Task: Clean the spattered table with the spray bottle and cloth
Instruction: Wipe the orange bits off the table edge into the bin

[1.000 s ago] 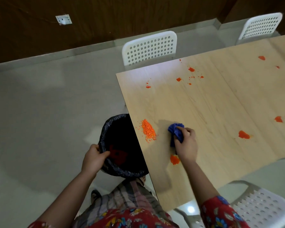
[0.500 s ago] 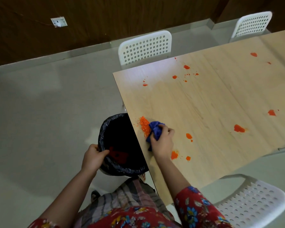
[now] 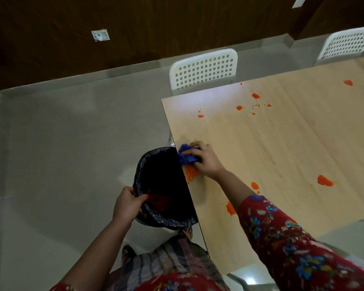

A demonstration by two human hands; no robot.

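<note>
Table (image 3: 282, 143), pale wood, orange-spattered; right hand (image 3: 207, 163) curls fingers (image 3: 190, 151) round blue cloth (image 3: 186, 158) at edge, left hand (image 3: 127, 203) grips bin (image 3: 139, 164).

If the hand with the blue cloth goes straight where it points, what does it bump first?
Probably the black-lined bin that the left hand holds at the table edge. The right hand, gripping the blue cloth, points off that edge toward it. How low the bin sits is unclear.
</note>
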